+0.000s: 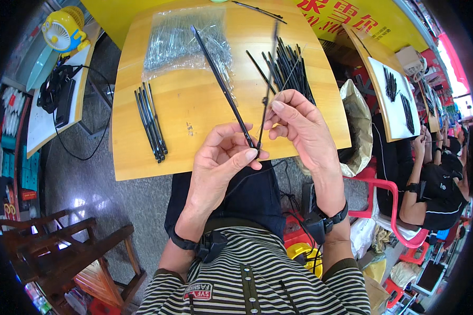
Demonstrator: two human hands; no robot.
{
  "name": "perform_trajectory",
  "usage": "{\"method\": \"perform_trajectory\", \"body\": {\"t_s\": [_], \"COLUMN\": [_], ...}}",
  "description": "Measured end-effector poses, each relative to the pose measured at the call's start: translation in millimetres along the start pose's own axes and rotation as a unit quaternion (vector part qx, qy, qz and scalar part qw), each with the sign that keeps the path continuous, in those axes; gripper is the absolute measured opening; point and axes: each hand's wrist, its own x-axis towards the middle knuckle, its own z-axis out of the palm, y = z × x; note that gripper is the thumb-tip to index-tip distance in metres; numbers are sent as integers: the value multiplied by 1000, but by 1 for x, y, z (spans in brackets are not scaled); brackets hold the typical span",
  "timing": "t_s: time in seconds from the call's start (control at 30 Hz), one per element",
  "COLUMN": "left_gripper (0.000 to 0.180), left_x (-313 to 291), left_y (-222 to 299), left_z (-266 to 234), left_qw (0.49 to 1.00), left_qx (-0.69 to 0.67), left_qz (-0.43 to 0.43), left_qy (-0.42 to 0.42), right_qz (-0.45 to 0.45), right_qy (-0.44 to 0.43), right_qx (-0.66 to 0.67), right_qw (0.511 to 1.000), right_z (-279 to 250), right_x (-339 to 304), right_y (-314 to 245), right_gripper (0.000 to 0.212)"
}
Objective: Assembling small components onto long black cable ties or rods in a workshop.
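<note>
Above the table's near edge, my left hand (215,163) is closed with thumb and fingers round the lower end of a long, thin black rod (220,83). A second, thinner dark rod (265,101) meets it at that end, so the two spread upward in a V. My right hand (305,123) pinches near the thinner rod; a fine wire-like piece seems to run by its fingertips, too small to make out. A short row of black rods (151,123) lies on the left of the table. Behind my right hand lies a bigger pile of black rods (294,65).
A clear plastic bag (186,39) full of thin, shiny wire-like pieces lies on the wooden table (189,152). An open sack (358,126) stands by the table's right edge. A yellow fan (63,29) is on the left. Another person (436,184) sits at the right.
</note>
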Motion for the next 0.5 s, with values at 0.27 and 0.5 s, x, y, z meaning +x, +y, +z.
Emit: {"method": "perform_trajectory", "body": {"t_s": [0.27,0.5], "left_gripper": [37,36], "left_x": [0,1], "left_y": [2,3], "left_z": [3,2], "left_qw": [1000,999], "left_qx": [-7,-27], "left_qz": [4,-1], "left_qy": [-5,-27], "right_qz": [27,35], "right_qy": [-33,-39], "right_qx": [35,68], "right_qw": [998,996], "right_z": [3,2], "right_x": [-5,-6], "right_y": [0,2], "right_gripper": [13,13]}}
